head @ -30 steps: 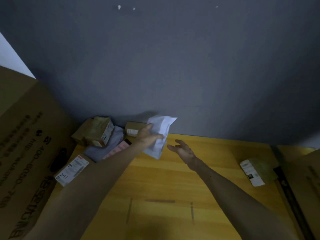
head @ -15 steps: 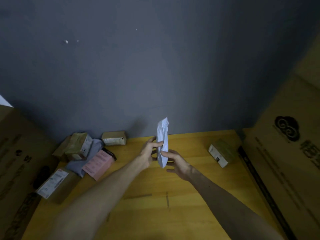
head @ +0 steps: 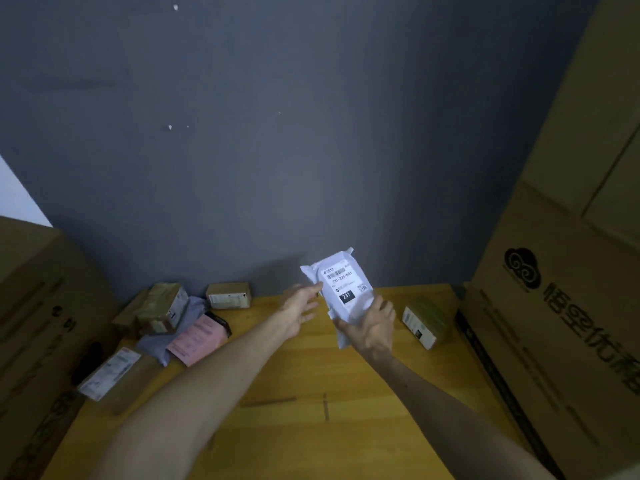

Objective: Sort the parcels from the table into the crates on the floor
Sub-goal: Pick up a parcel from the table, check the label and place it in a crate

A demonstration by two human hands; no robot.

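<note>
I see the white plastic mailer bag (head: 343,294) held up above the far middle of the yellow wooden table (head: 311,427), label side toward me. My right hand (head: 372,329) grips its lower right part, fingers wrapped behind and thumb along the near edge, so this hand is closed on the bag. My left hand (head: 299,308) sits just left of it, fingers spread loosely, fingertips at the bag's left edge; I cannot tell whether they actually press it. The bag is tilted, its top leaning to the right, with crinkled sealed ends and a white shipping label showing a barcode, the print "231-239-K01" and a black block reading "231". On the table to the far left lies a cluster: a tape-wrapped brown cardboard box (head: 162,306), a small brown carton (head: 228,295) against the grey wall (head: 277,150), a grey soft bag (head: 173,336) with a pink flat packet (head: 199,337) resting on it, and nearer, a labelled brown parcel (head: 110,374). To the right of my right hand lies a small box with a white end label (head: 424,322), beside a large printed cardboard carton (head: 561,306).
</note>
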